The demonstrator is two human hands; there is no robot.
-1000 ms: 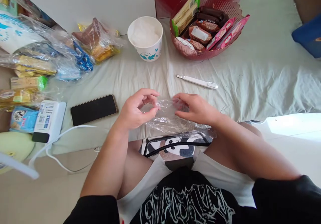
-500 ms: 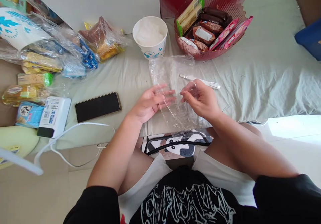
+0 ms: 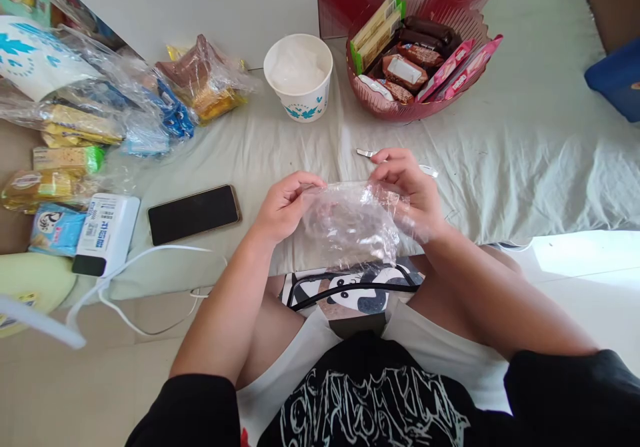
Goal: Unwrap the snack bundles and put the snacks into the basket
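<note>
A crumpled clear plastic bag point(image 3: 350, 223) hangs between my two hands near the front edge of the cloth-covered surface. My left hand point(image 3: 287, 207) is closed, pinching the bag's upper left edge between thumb and fingers. At the other end, my right hand point(image 3: 410, 190) grips the upper right part, with some of the film lying over its fingers. Just behind that hand lies a white utility knife point(image 3: 367, 153), its middle hidden by my fingers. A white paper cup point(image 3: 303, 97) with blue leaf prints stands farther back, with crumpled translucent plastic inside.
A pink ribbed bowl point(image 3: 363, 90) of wrapped snacks stands at the back. A phone point(image 3: 195, 215), a white power bank point(image 3: 113, 227) with a cable and several bagged snacks point(image 3: 205, 83) lie to the left. A panda-print item point(image 3: 350, 287) sits between my knees.
The bag's far part has come down from beside the cup toward me. My left fingers, spread before, now pinch its edge. My right hand has shifted slightly and covers more of the knife.
</note>
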